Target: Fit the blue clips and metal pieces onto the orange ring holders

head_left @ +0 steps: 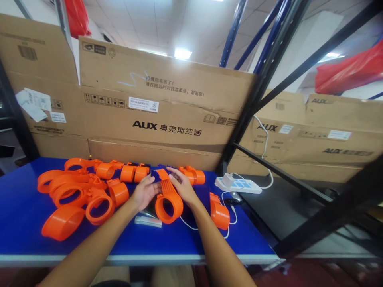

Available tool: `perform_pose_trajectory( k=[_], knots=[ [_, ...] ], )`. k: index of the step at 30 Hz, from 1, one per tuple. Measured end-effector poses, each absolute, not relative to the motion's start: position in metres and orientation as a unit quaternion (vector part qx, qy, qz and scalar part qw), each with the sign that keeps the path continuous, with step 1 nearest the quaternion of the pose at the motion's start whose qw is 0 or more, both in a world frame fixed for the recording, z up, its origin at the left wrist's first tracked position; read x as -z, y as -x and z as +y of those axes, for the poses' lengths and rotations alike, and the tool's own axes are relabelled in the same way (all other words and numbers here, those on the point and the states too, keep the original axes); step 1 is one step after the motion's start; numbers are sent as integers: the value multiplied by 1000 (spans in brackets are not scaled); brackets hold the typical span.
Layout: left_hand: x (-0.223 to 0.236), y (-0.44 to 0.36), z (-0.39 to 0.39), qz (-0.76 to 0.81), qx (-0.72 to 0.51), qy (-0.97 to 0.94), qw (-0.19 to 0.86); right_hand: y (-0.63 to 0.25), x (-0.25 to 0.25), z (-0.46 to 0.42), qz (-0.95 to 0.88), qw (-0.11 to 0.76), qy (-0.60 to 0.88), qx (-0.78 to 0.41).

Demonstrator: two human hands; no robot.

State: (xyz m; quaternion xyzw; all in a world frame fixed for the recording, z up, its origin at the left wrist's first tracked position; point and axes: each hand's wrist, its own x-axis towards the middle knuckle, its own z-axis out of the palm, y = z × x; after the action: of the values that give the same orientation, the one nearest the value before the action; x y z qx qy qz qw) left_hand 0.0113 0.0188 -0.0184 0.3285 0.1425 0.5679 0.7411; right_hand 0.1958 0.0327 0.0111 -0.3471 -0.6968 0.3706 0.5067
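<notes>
While left hand at 10 o'clock and right hand at 1 hold its ribbed neck with curled fingers, the bright orange part is over the blue surface, open round ring toward 6 o'clock.

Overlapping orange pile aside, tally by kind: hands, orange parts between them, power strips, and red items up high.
Left hand and right hand: 2
Orange part between them: 1
Power strip: 1
Red items up high: 2
Total: 6
</notes>
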Motion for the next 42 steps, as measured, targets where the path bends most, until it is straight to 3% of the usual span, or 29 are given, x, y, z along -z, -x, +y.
perform_pose_trajectory(
  k=[8,14,19,33,42],
  knots=[
    [17,-12,15,121,-559,-322,754,-186,-9,29,-639,482,310,-513],
    [22,-13,29,191,-655,-316,659,-195,-8,39,-612,577,360,-404],
    [23,-12,36,219,-707,-306,599,-204,-12,37,-670,582,337,-314],
    [24,-12,36,191,-707,-326,598,-204,-5,38,-744,512,307,-301],
    [25,-12,36,189,-712,-330,590,-202,-6,37,-730,518,314,-315]
  ],
)
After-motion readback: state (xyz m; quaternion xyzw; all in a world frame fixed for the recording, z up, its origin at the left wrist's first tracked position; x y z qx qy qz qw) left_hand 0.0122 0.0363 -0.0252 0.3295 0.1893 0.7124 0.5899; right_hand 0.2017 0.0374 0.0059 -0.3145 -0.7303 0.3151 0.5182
